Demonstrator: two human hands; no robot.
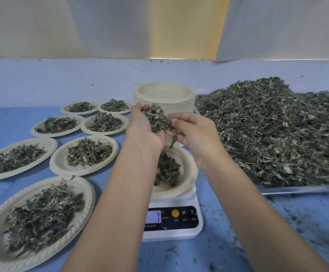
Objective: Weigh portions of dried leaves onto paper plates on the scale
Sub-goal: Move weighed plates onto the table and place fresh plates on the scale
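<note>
Head view, left hand cupping dried leaves, right hand pinching them, above paper plate

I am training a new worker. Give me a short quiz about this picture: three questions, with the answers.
1. True or false: the left hand and the right hand both hold dried leaves above the plate on the scale.
2. Where is the stack of empty plates? A) behind the scale B) in front of the scale C) left of the filled plates
3. How many filled plates lie left of the scale?
Key: 1 true; 2 A; 3 seven.
</note>
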